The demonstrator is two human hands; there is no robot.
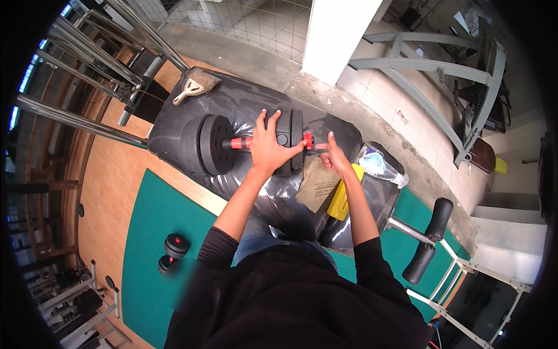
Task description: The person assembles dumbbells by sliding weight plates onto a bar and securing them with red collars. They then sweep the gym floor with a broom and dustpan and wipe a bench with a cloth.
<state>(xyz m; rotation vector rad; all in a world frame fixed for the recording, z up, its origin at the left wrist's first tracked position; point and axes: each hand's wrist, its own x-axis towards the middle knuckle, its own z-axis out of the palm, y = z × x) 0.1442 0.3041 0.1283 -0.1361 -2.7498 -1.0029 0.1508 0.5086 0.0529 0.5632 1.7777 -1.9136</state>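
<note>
An adjustable dumbbell (239, 143) with a red handle and round black plates lies across a black padded bench (247, 87). Over its right-hand plates (296, 131) spreads my left hand (269, 149), palm down, steadying them; its thumb reaches toward the red collar nut (308, 138). At the bar's right end, my right hand (336, 159) has its index finger stretched to the threaded tip by the nut, thumb raised, other fingers curled. Beneath that hand lie a brown cloth or paper piece (317, 189) and a yellow box (339, 203). A clear bottle (376, 163) rests beside my right forearm.
A hand brush (195, 87) sits at the bench's far left corner. Another small dumbbell (176, 245) is on the green mat (148, 279). Metal gym frames stand at left and far right (430, 67). Padded rollers (437, 219) stick out at right, near a white pillar (332, 43).
</note>
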